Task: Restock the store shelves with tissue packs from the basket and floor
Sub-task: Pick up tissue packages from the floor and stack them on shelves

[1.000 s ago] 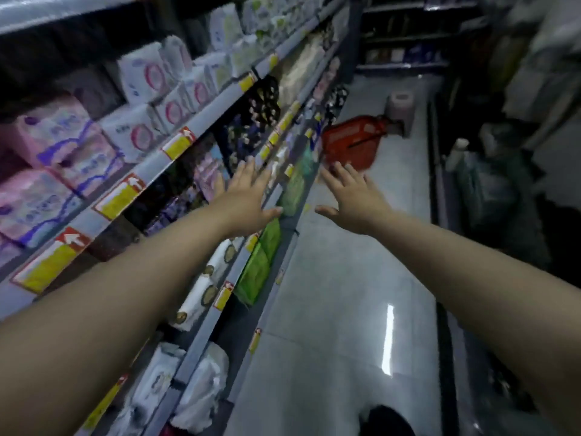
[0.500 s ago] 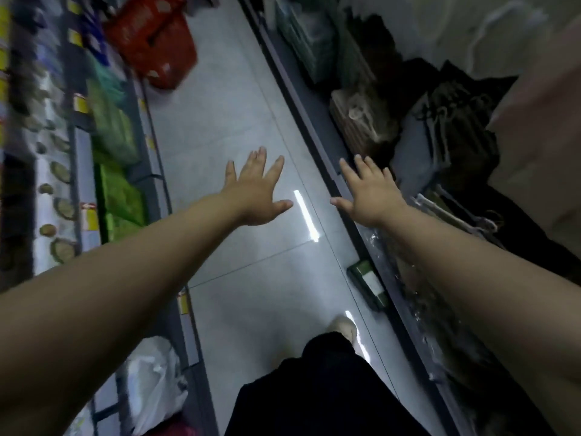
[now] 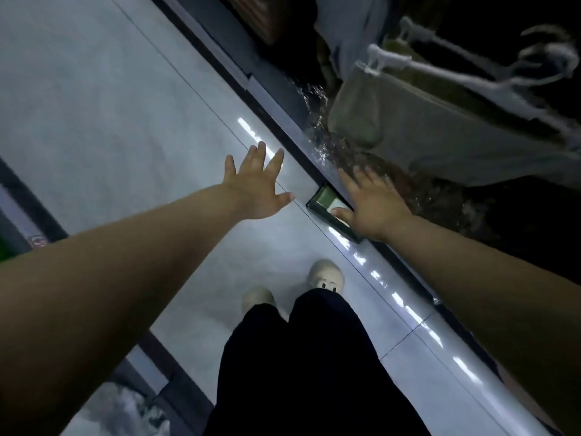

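Floor [image 3: 110, 121]: glossy grey tile, thin grout lines, a broken streak of ceiling-light glare [image 3: 399, 303] running diagonally across it. One flat green-and-white pack [image 3: 323, 199] lies on the tile, tight against the dark base plinth [image 3: 283, 99] of the right-hand rack; its near end is covered from my view. My two pale shoes stand on the tile below it, left shoe [image 3: 257, 297] and right shoe [image 3: 325, 273] close together. Dark shelf base [image 3: 28, 196] edges the floor on the left. Crumpled white plastic [image 3: 125, 410] sits bottom left; can't tell if it's on the floor or the lowest shelf.
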`<state>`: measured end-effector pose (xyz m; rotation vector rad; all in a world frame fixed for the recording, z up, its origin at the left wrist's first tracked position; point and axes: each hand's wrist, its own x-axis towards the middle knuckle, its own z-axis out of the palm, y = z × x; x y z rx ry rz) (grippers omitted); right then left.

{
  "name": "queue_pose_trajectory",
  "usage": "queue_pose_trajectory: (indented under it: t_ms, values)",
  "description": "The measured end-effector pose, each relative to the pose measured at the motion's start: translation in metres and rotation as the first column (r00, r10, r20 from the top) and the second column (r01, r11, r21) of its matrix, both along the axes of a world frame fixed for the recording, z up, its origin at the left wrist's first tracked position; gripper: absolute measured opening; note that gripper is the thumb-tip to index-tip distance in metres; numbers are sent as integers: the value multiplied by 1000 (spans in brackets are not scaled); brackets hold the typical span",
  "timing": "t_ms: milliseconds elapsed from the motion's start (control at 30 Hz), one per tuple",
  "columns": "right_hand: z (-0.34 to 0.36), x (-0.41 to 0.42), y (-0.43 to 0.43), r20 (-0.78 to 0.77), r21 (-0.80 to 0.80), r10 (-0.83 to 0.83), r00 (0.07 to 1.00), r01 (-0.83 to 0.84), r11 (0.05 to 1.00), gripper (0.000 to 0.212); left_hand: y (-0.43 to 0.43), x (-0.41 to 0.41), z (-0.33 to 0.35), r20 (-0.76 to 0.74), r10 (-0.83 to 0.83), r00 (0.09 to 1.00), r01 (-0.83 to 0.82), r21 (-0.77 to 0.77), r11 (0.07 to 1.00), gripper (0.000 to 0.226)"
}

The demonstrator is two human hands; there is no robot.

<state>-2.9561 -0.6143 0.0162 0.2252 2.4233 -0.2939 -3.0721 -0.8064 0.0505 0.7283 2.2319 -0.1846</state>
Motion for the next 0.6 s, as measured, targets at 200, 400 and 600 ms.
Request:
queue_pose_trajectory:
  t_ms: [200,400,600]
  values:
    - [-133,61,8,72,-57,-265,962,269,961,84,30,14,-146,57,-97,994,97,-4,995,85]
    - [-243,113,-5,142,-72,-605,784,617,783,79,34,41,-273,116,-140,983,147,-46,988,88]
    - [-347,122,-9,208,-76,-905,371,929,363,80,66,58,-383,456,352,818,-437,95,894,80]
